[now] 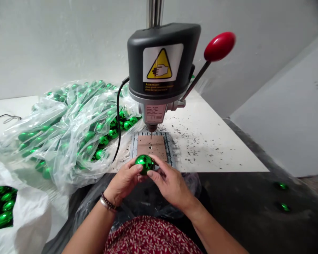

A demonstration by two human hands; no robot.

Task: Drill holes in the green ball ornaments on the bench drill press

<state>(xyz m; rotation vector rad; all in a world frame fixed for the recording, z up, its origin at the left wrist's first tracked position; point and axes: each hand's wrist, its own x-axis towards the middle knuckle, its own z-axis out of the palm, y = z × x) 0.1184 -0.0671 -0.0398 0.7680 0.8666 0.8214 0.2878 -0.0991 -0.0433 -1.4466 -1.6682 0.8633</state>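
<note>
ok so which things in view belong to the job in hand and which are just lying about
Seem part of the job:
- green ball, in the left hand and right hand
- drill press
- brown board beneath it

Seem just lying about:
- dark scraps on the table
- thin cord, far left

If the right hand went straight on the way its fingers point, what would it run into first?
The right hand would meet the shiny green ball first, which it appears to be touching. Beyond that, the left hand probably comes next, though depth is unclear.
</note>
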